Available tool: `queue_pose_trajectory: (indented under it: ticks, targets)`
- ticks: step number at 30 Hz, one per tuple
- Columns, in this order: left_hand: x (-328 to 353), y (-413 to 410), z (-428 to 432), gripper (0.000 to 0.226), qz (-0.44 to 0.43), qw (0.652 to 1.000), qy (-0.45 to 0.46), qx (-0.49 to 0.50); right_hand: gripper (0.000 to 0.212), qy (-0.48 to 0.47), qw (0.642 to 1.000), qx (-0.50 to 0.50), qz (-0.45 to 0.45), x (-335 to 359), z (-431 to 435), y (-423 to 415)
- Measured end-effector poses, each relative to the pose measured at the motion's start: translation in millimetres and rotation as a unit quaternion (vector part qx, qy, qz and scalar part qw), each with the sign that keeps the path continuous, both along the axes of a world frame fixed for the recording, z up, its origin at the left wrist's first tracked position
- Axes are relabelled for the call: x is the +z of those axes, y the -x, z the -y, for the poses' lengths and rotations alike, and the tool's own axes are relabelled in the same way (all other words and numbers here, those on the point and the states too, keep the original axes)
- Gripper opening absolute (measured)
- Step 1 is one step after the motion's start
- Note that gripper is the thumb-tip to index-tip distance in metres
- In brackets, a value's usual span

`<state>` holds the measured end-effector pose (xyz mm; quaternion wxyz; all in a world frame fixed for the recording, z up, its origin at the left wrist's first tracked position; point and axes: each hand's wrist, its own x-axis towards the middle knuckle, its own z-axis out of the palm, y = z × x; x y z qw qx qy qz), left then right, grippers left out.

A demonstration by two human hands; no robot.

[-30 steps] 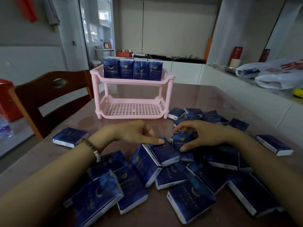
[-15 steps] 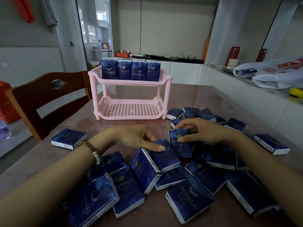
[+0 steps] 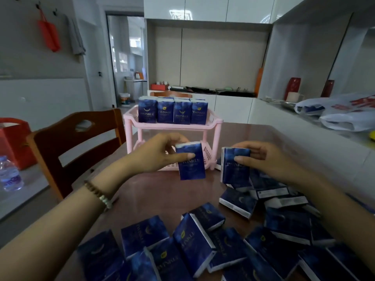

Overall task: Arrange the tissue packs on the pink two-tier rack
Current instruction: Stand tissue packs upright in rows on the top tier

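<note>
The left hand is gripping the first tissue pack upright at centre frame, thumb lying across its printed face, while the right hand is pinching the second tissue pack the same way just to its right. Both are being held on end, probably to match the top-tier row, where four packs are standing face forward and side by side. The pink two-tier rack is sitting just above the hands in the frame. Its lower shelf is partly hiding behind them and is showing no pack where visible. The rack is looking like moulded plastic, with slim posts and a slotted floor. The packs are looking like soft rectangular blocks in glossy dark-blue film with white ends. The loose packs are lying flat and overlapping across the lower and right frame on the shiny brown table.
</note>
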<state>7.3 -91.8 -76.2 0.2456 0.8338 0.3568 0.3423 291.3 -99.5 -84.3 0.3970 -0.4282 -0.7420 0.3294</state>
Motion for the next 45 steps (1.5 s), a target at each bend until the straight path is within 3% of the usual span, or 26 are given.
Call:
queue_pose_trajectory:
  ticks: [5, 10, 15, 20, 26, 36, 45]
  targets:
    - [39, 30, -13, 0.018, -0.041, 0.995, -0.082, 0.044, 0.022, -0.073, 0.997, 0.022, 0.01, 39, -19, 31]
    - [62, 67, -40, 0.035, -0.032, 0.989, -0.098, 0.106, 0.025, -0.11, 0.993, 0.027, 0.041, 69, -62, 67]
    - [80, 89, -66, 0.007, -0.01, 0.984, -0.137, 0.115, 0.025, -0.126, 0.992, 0.027, 0.001, 85, -101, 103]
    - [82, 102, -94, 0.018, 0.043, 0.98, -0.109, 0.161, 0.021, -0.159, 0.987, 0.001, -0.004, 77, -137, 130]
    - [72, 118, -130, 0.019, -0.026, 0.975, -0.112, 0.191, 0.018, -0.175, 0.983, -0.021, 0.051, 67, -162, 143]
    - [63, 118, -142, 0.021, -0.04, 0.979, -0.086, 0.179, 0.017, -0.136, 0.989, -0.005, 0.055, 69, -170, 156]
    - [61, 112, -143, 0.019, -0.014, 0.979, -0.073, 0.192, 0.02, -0.179, 0.978, -0.026, 0.108, 62, -176, 163]
